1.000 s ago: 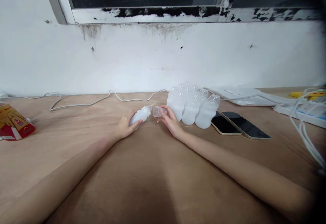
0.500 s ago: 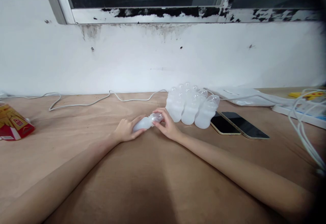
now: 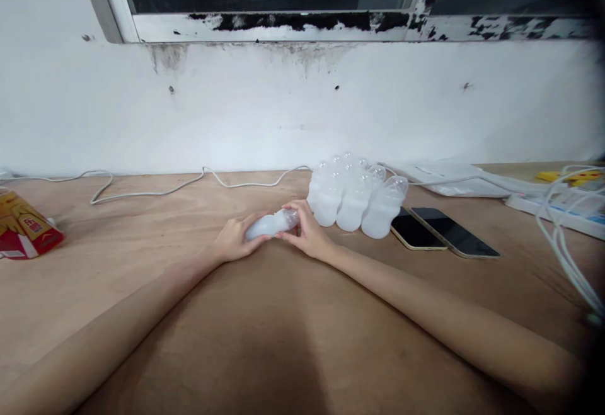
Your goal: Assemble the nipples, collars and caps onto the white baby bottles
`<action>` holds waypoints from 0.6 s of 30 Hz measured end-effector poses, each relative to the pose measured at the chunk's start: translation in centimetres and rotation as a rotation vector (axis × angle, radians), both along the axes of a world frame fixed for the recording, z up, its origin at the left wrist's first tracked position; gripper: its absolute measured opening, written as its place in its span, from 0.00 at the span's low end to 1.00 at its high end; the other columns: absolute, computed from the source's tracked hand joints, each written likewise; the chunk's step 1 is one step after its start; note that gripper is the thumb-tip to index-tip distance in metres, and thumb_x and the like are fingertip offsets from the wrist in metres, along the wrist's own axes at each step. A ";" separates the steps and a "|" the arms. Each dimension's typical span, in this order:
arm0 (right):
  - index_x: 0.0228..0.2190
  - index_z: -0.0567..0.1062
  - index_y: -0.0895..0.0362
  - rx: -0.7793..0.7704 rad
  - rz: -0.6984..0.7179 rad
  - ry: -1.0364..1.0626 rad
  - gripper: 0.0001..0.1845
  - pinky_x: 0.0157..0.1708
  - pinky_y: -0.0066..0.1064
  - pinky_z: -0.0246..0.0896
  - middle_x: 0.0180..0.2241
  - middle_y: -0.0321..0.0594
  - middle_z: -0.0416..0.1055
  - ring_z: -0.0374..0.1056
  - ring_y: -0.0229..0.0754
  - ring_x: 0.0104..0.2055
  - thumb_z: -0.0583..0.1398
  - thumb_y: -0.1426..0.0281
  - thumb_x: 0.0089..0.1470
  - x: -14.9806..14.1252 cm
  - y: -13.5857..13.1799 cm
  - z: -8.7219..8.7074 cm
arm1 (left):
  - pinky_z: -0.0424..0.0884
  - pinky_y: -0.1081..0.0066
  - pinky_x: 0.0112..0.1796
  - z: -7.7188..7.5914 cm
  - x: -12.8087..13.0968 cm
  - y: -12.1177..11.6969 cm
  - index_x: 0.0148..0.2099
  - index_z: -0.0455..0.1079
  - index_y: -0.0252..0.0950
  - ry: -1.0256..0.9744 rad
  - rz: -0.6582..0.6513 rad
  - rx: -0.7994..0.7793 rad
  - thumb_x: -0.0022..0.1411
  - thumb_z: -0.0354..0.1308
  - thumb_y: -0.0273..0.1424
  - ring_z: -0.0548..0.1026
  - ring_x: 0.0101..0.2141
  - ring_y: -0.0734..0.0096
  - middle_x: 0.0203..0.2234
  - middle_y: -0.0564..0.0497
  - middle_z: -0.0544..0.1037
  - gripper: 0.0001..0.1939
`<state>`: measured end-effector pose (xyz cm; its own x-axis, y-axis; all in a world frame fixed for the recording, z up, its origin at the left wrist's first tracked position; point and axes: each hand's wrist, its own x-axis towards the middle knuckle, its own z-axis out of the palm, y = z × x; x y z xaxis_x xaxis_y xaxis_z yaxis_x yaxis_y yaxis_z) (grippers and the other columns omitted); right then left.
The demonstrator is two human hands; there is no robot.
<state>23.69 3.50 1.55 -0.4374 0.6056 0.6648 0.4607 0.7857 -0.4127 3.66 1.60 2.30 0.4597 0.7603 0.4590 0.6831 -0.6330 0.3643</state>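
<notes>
Between my hands a small frosted-white plastic bottle (image 3: 263, 226) lies on its side, its clear rounded top pointing right. My left hand (image 3: 232, 238) is closed round the base end, thumb along the near side. At the other end my right hand (image 3: 305, 231) curls round the clear top with thumb and fingers, and part of the top is hidden by them. Just right of that hand stand several more such bottles (image 3: 377, 212), upright and close together in a cluster.
Two dark-screened phones (image 3: 454, 232) lie right of the bottles. Behind them is a white plastic bag (image 3: 449, 179). White cables (image 3: 562, 245) and a power strip (image 3: 558, 210) are at far right. A red and yellow box (image 3: 28, 226) sits far left. A thin white cord (image 3: 155, 194) runs along the wall.
The right hand has shifted slightly at the bottle's clear top, its thumb now a little lower and further left. The left hand keeps its hold. The other things have stayed put.
</notes>
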 end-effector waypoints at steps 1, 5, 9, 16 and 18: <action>0.43 0.57 0.56 0.022 -0.006 -0.011 0.27 0.42 0.41 0.57 0.41 0.46 0.56 0.55 0.46 0.46 0.59 0.60 0.43 0.0 0.0 0.0 | 0.64 0.66 0.42 0.1 0.1 0.0 0.51 0.59 0.38 -0.017 -0.003 -0.019 0.53 0.49 0.43 0.70 0.41 0.63 0.45 0.49 0.70 0.24; 0.45 0.56 0.56 0.042 -0.014 -0.045 0.22 0.43 0.42 0.55 0.41 0.47 0.56 0.55 0.46 0.45 0.54 0.62 0.49 0.0 -0.2 0.2 | 0.64 0.67 0.42 0.5 0.5 -0.2 0.49 0.62 0.36 -0.147 -0.019 -0.120 0.53 0.49 0.43 0.70 0.41 0.63 0.42 0.49 0.72 0.23; 0.45 0.56 0.56 0.036 -0.001 -0.089 0.19 0.43 0.41 0.55 0.40 0.46 0.57 0.55 0.46 0.44 0.51 0.63 0.51 0.0 -0.3 0.7 | 0.64 0.68 0.42 0.9 0.7 -0.1 0.47 0.64 0.34 -0.252 -0.100 -0.218 0.53 0.50 0.42 0.70 0.40 0.64 0.41 0.50 0.73 0.22; 0.45 0.56 0.57 0.071 0.005 -0.133 0.19 0.43 0.41 0.55 0.39 0.46 0.56 0.55 0.45 0.43 0.50 0.64 0.52 0.1 -0.3 1.1 | 0.64 0.70 0.41 1.1 0.7 -0.1 0.46 0.65 0.35 -0.298 -0.151 -0.306 0.54 0.50 0.40 0.70 0.39 0.65 0.39 0.51 0.73 0.20; 0.46 0.56 0.57 0.080 0.004 -0.149 0.19 0.43 0.42 0.55 0.39 0.47 0.55 0.55 0.46 0.43 0.50 0.64 0.52 0.2 -0.4 1.2 | 0.64 0.69 0.42 1.2 0.7 -0.1 0.46 0.64 0.35 -0.321 -0.181 -0.345 0.54 0.51 0.40 0.69 0.40 0.65 0.40 0.52 0.72 0.20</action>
<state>23.91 3.08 2.79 -0.5371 0.5510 0.6387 0.5087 0.8156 -0.2758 4.34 1.47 3.51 0.4750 0.8139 0.3346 0.3932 -0.5364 0.7468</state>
